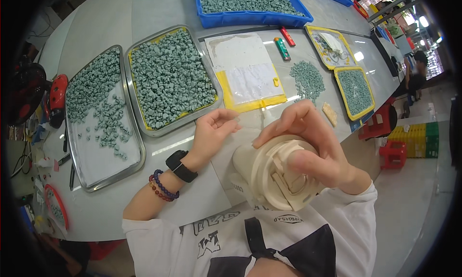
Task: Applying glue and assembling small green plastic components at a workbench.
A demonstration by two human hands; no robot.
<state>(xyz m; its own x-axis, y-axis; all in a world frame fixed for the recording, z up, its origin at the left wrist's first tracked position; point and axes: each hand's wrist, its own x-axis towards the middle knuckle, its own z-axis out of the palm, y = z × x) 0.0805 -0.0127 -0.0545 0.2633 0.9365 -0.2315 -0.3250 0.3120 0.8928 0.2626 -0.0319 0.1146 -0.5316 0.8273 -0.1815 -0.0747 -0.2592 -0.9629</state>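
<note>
Head view: right hand [332,157] closed around a cream cup [269,173], thumb bent over the lid, fingers wrapped on the far side; grip in contact. Cup is in front of the chest, near the table's edge, lid facing the camera; whether its base touches the table, cannot tell.

Left hand [215,130] holds nothing visible: fingers loosely curled, thumb lying near the index finger with a slight gap, not spread wide. It sits just beside the near corner of a metal tray [185,120] filled with green stones; contact with the rim, cannot tell. Black watch [182,166] and beaded bracelets [162,185] on the left wrist and forearm.

Further left, second metal tray [96,157], partly covered with green stones, white bottom showing. Beyond the hands, white sheet [248,82] on a yellow-edged board. Right of it, loose heap of small green stones [308,80] on the table, tan block [330,113] near it, small yellow tray [361,115] farther right. Blue bin [255,20] of stones at the far side.
</note>
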